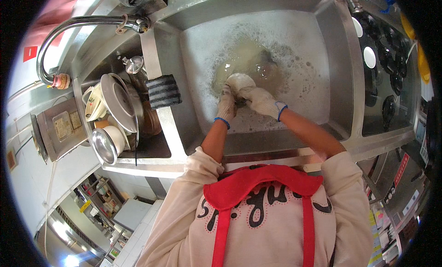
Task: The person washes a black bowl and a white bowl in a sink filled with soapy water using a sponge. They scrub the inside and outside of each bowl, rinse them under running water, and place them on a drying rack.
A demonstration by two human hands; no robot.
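In the middle basin of a stainless steel sink (340,60), soapy water (304,94) carries foam around a murky patch. My left hand (226,103), in a knitted glove with a blue cuff edge, grips the left side of a small pale round dish (241,81) at the water's surface. From the right, my right hand (260,100), gloved alike, holds the same dish near its lower edge. Dark, blurred shapes show under the water beyond the dish; what they are I cannot tell. Parts of my fingers are hidden by the dish and the water.
A striped black-and-grey cloth (163,91) hangs over the left divider. The left basin holds stacked plates (119,101), a metal-lined bowl (104,146) and a lidded metal pot (134,64). A curved faucet (69,22) arches over it. Dark dishes (389,108) and white ones (369,57) lie in the right basin.
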